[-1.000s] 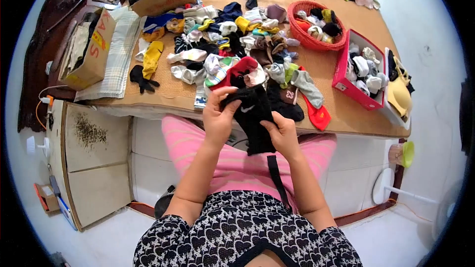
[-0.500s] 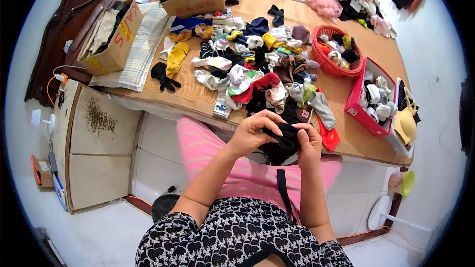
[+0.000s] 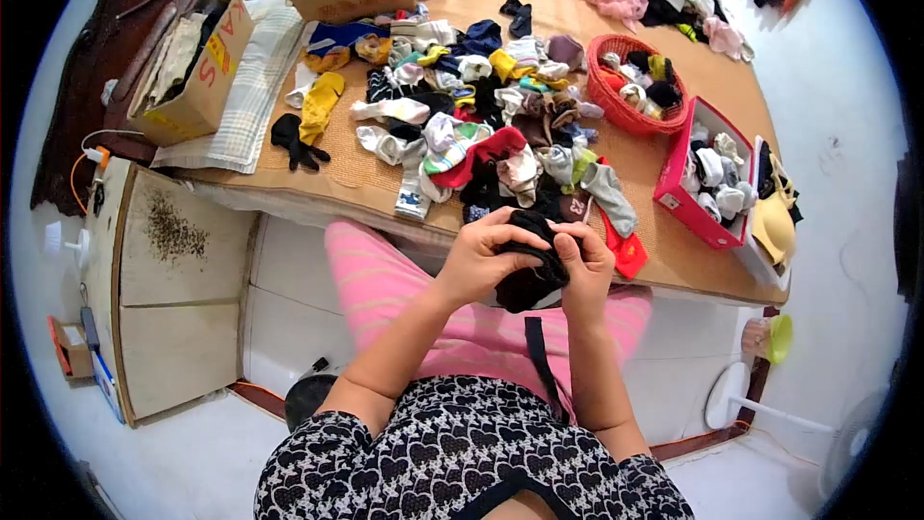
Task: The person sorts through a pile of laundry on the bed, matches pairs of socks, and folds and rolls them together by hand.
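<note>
Near a sock (image 3: 576, 206) marked "23", left fingers (image 3: 590, 241) and right fingers (image 3: 508, 234), closed, grip black cloth (image 3: 527, 289).

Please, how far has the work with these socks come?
Looks done: bundled socks in the pink box, perhaps those in the red basket too. In hand: a bunched black sock, held by the left hand and right hand. Remaining: the large loose sock pile on the mat.

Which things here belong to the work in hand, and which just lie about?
In the work:
- bunched black cloth, in left hand and right hand
- likely, mixed-colour sock heap
- likely, red woven basket

Lying about, probably:
- beige moulded bra
- lettered brown cardboard carton
</note>
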`<control>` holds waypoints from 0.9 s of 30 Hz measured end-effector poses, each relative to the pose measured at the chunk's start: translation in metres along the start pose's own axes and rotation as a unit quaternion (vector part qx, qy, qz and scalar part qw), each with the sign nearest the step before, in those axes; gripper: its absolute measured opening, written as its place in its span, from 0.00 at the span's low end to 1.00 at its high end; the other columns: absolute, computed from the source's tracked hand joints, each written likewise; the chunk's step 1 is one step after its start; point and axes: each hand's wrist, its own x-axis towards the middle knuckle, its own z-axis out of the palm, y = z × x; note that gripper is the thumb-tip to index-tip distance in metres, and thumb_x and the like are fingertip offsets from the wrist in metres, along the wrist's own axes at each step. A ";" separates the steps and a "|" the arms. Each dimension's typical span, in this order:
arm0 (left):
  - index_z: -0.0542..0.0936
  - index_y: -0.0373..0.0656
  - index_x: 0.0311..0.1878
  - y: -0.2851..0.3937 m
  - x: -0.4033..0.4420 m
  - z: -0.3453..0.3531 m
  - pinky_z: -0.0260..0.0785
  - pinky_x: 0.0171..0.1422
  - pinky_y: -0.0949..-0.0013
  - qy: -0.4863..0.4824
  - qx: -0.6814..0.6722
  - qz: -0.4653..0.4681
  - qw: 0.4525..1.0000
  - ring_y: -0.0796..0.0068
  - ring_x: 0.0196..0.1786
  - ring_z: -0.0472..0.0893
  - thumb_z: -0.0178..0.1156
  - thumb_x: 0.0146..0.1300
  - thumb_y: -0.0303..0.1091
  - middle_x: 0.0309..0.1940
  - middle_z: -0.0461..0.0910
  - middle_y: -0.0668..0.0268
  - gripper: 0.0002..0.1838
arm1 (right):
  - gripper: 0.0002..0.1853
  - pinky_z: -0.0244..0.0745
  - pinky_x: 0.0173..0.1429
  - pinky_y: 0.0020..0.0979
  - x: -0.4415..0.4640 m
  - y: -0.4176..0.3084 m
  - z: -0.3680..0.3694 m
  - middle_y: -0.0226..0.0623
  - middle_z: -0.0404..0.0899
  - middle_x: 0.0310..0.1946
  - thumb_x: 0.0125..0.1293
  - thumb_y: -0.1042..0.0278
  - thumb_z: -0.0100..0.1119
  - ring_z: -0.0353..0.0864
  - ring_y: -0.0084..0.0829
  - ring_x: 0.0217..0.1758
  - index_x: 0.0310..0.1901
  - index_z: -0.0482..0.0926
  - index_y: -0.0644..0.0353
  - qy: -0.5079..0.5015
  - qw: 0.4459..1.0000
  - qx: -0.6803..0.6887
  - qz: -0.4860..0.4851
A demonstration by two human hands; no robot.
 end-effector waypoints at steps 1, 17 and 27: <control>0.84 0.38 0.37 0.000 0.000 0.001 0.70 0.47 0.72 0.015 0.005 0.014 1.000 0.72 0.40 0.78 0.67 0.47 0.21 0.36 0.77 0.65 0.11 | 0.13 0.68 0.49 0.22 0.001 0.000 -0.002 0.32 0.78 0.40 0.65 0.64 0.59 0.74 0.21 0.44 0.43 0.79 0.67 -0.026 0.999 -0.002 -0.019; 0.74 0.34 0.58 0.002 -0.004 0.006 0.67 0.50 0.81 0.111 -0.039 -0.050 0.992 0.85 0.44 0.74 0.57 0.66 0.31 0.45 0.79 0.66 0.19 | 0.10 0.70 0.47 0.22 -0.016 0.010 -0.001 0.28 0.79 0.39 0.65 0.74 0.57 0.74 0.18 0.41 0.48 0.76 0.66 -0.036 0.998 0.017 0.057; 0.79 0.38 0.31 0.003 -0.006 -0.009 0.62 0.30 0.77 0.103 0.020 -0.064 0.992 0.88 0.29 0.72 0.57 0.66 0.35 0.24 0.77 0.75 0.11 | 0.07 0.71 0.40 0.23 -0.023 0.017 -0.023 0.25 0.78 0.31 0.63 0.74 0.59 0.73 0.17 0.33 0.41 0.78 0.67 -0.118 0.988 -0.030 0.095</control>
